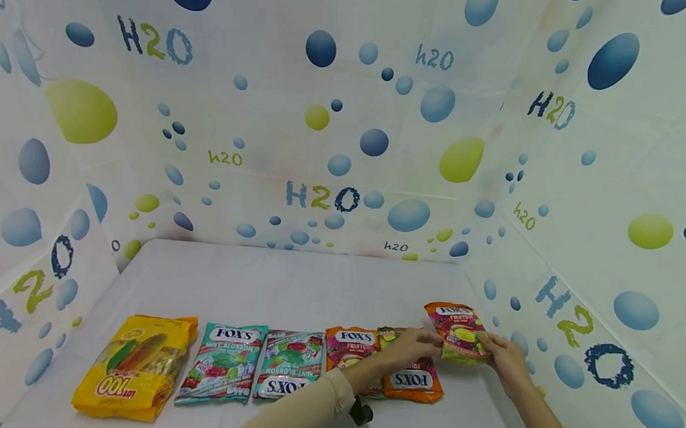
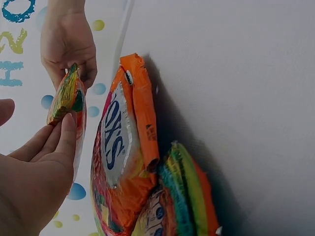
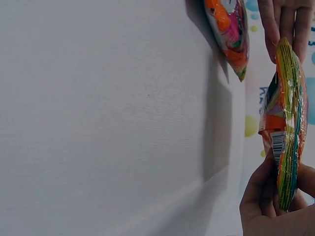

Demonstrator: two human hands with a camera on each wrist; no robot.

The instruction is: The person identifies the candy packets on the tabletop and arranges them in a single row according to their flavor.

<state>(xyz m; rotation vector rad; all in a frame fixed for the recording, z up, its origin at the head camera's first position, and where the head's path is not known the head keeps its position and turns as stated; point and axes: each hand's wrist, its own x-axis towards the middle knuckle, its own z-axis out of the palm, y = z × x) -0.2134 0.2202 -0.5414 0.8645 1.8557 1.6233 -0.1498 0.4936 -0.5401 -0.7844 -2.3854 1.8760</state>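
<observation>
A red and orange Fox's Fruits candy bag [image 1: 458,333] is held up above the right end of the table. My right hand [image 1: 506,359] pinches its lower right edge; in the right wrist view, the thumb and fingers [image 3: 258,194] sit on both faces of the bag. From the other side my left hand [image 1: 408,349] touches the bag with extended fingers, its thumb apart from them in the left wrist view. Below the left forearm lie two more Fox's Fruits bags, one upright [image 1: 350,343] and one upside down [image 1: 414,381], both partly covered by the arm and hand.
Further left along the row are two teal Fox's Mint Blossom bags, one upright [image 1: 225,359] and one turned around [image 1: 289,362]. A large yellow Lot 100 bag [image 1: 132,367] lies at the left end. Patterned sheets [image 1: 374,141] wall in the white table [image 1: 300,281].
</observation>
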